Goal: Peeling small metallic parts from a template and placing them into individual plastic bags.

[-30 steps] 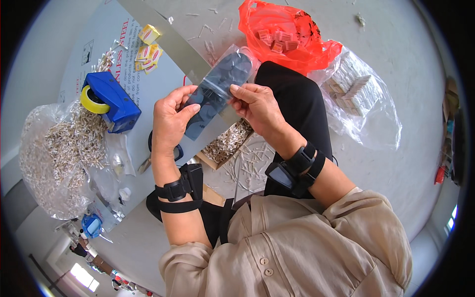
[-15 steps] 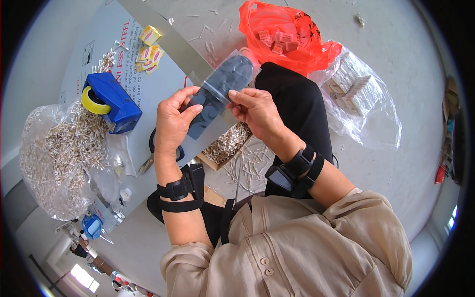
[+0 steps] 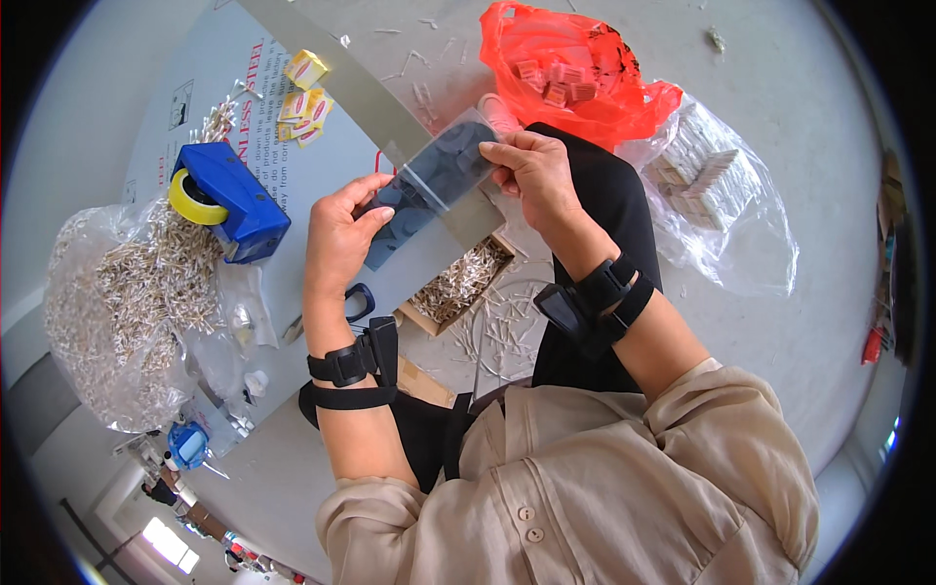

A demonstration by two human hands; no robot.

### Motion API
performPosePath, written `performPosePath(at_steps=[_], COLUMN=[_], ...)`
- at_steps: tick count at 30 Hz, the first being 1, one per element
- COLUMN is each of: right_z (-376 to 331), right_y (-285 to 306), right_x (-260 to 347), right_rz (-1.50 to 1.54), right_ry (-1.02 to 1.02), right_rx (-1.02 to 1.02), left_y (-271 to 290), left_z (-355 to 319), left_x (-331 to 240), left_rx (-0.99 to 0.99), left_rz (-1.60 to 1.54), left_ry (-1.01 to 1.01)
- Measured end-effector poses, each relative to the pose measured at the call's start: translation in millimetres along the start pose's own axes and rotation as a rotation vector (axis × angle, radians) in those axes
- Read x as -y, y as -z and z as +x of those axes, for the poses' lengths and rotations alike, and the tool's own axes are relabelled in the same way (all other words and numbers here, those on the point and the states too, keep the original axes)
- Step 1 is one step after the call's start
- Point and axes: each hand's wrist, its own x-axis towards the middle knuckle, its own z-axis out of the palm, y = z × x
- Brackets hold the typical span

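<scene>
A clear plastic bag (image 3: 421, 177) with dark blue-grey rounded shapes on it is stretched between my two hands over the table's edge. My left hand (image 3: 343, 222) pinches its left side between thumb and fingers. At the upper right end, my right hand (image 3: 536, 175) pinches it the same way. A pale band runs across the bag's middle. Beneath it stands an open cardboard box (image 3: 466, 285) of cotton swabs. Scissors with dark blue handles (image 3: 362, 301) lie beside my left forearm, partly hidden by it.
On the table (image 3: 317, 195) are a blue tape dispenser (image 3: 255, 210), yellow packets (image 3: 304, 112) and a large clear bag of cotton swabs (image 3: 127, 302). A red bag (image 3: 614, 112) of pink packs and a clear bag of white packs (image 3: 717, 185) lie beyond my knee. Loose swabs litter the floor.
My right hand has moved up and to the right along the plastic bag, farther from my left hand. The bag now looks flatter and more stretched out.
</scene>
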Motion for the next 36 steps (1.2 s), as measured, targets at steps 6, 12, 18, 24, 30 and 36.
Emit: performPosePath(at_steps=[6,12,18,24,30,36], right_z=[3,9,13,19,18,-45], right_y=[-1,3,2,2,7,5], right_x=[-10,-11,-10,-14,-19,-6], right_rz=[-0.047,-0.033,-0.055,-0.034,-0.079,-1.176], right_ry=[0.011,0.033,0.005,-0.005,0.022,1.055], right_rx=[-0.03,-0.019,0.007,-0.002,-0.048,-0.022], left_y=[-3,-4,-5,-7,-12,-9], left_z=[3,7,10,12,19,21], left_x=[4,8,13,15,21,30], left_rx=[-0.034,-0.037,-0.058,-0.079,-0.12,-0.128], left_rz=[0.15,0.129,0.206,0.218,0.232,0.165], left_ry=[-0.088,-0.125,-0.134,-0.172,-0.11,-0.058])
